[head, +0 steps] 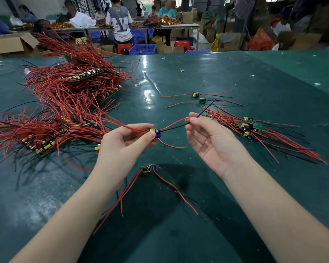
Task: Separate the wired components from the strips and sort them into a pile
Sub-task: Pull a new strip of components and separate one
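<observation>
Held component (156, 132), wires left-right.

I'm looking at a glossy dark green tabletop (179, 76). A big heap of red-wired strips (65, 95) lies at left, a smaller pile of separated components (251, 128) at right, two loose ones (198, 97) behind, one component (147, 169) nearest me.

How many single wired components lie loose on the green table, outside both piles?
3: two small wired circuit boards beyond the right hand, one near the left wrist. Others may be hidden.
</observation>
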